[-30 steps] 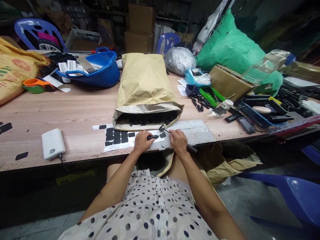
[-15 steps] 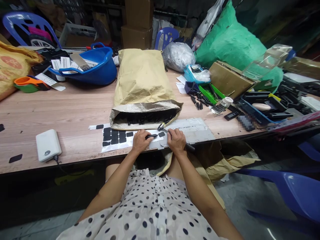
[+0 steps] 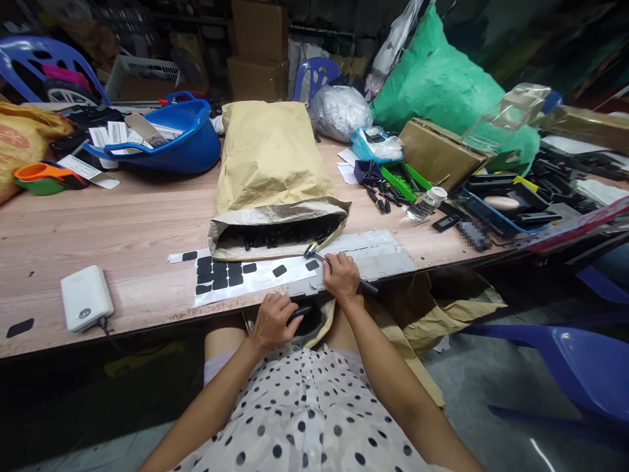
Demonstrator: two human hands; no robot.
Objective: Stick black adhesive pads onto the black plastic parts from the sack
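Note:
My right hand (image 3: pixel 341 276) is closed round a small hammer (image 3: pixel 368 286), its metal head pointing up and left above the grey board (image 3: pixel 378 252) at the table edge. Below that edge, over my lap, my left hand (image 3: pixel 274 319) grips a small black elongated piece (image 3: pixel 299 314). An open sack (image 3: pixel 324 328) lies under this hand, partly hidden. On the table, a white sheet (image 3: pixel 263 282) carries several black rounded squares (image 3: pixel 221 275). Behind it a large paper sack (image 3: pixel 270 157) lies with its mouth towards me, dark pieces inside.
A white power bank (image 3: pixel 87 298) with a cable sits at left. Further back stands a blue basin (image 3: pixel 191 141) of small boxes. To the right are a green tray (image 3: pixel 407 180), a clear bottle (image 3: pixel 426 204) and a blue tray (image 3: pixel 491 219). A purple chair (image 3: pixel 584 367) stands at right.
My left hand has moved from the white sheet down towards my lap, still with the black piece. A black square shows where it was. My right hand stays with the hammer.

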